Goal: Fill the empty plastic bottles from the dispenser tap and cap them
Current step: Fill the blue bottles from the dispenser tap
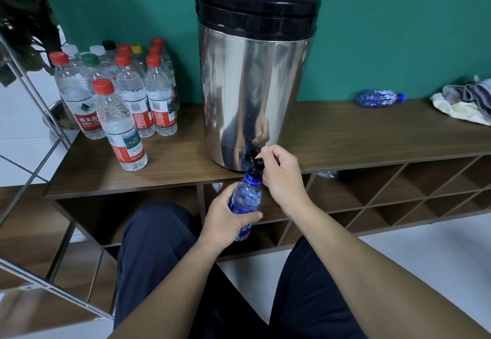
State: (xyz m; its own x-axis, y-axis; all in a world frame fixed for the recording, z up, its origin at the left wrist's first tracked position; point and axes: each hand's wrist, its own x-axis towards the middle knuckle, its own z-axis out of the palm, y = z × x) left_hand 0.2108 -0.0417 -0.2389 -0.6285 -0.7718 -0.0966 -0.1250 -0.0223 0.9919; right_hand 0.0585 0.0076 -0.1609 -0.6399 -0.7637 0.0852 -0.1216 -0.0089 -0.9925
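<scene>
A steel dispenser (pixel 252 81) with a black lid stands on the wooden shelf top (pixel 372 136). Its black tap (pixel 255 162) juts over the front edge. My left hand (pixel 228 219) grips a blue-tinted plastic bottle (pixel 247 198) and holds its uncapped mouth right under the tap. My right hand (pixel 281 176) is curled round the tap's lever. A second blue bottle (pixel 380 97) with a blue cap lies on its side at the back right.
Several capped clear bottles (pixel 119 94) with red labels stand in a cluster left of the dispenser. Folded cloths (pixel 467 99) lie at the far right. Open cubbies (pixel 398 198) run below the shelf top. A metal frame (pixel 32 115) and a plant stand at left.
</scene>
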